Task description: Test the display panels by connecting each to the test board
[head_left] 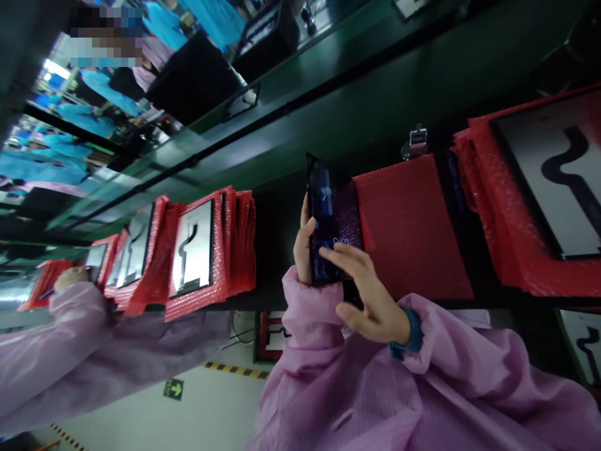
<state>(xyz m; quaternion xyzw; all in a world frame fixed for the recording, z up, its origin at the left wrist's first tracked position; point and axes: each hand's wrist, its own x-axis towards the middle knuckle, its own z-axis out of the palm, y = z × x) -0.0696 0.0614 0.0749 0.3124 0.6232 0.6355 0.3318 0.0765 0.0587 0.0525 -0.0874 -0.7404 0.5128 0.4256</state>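
Note:
I hold a dark glossy panel (331,219) upright between both hands, above the near edge of the black bench. My left hand (304,243) grips its left edge, thumb on the front. My right hand (370,294), with a blue wristband, lies against the panel's lower right part, fingers stretched across its face and thumb below. Both sleeves are lilac. A flat red bubble-wrap sheet (413,225) lies on the bench just right of the panel.
A stack of red bubble-wrapped panels (201,250) stands to the left, and a bigger one (530,188) to the right. A co-worker's hand (70,279) in a lilac sleeve rests on further stacks at far left. A green conveyor (282,138) runs behind.

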